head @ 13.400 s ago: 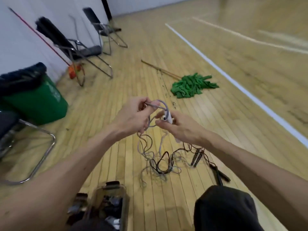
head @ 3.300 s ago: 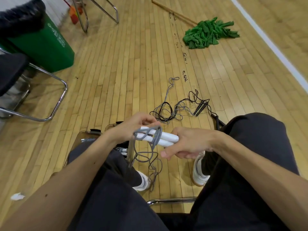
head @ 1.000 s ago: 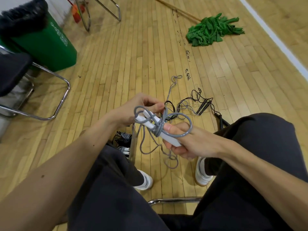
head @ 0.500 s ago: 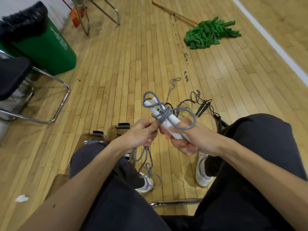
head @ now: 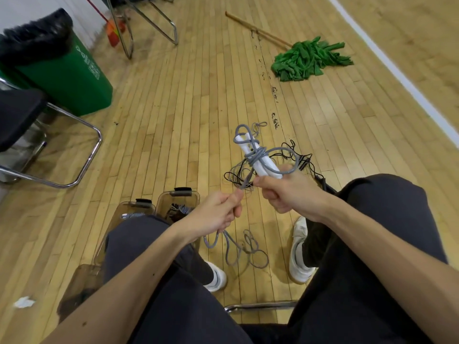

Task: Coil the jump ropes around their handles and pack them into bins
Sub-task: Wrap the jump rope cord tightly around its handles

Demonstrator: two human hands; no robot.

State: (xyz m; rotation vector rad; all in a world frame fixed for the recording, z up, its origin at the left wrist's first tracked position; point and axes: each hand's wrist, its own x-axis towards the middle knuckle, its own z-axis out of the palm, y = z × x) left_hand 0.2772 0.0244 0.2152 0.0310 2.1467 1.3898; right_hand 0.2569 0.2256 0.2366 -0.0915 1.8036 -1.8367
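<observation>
Mid-frame, the right hand (head: 290,194) grips the white handles (head: 267,167); the left hand (head: 216,214) pinches the grey rope (head: 257,155) just below them. Its wide loop beside the wraps looks slack and may slip off under an uneven pull.

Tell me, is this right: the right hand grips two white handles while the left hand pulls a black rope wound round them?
Not quite: the rope is grey, not black, as the head view shows. The right hand does grip the white handles and the left hand pulls it.
</observation>
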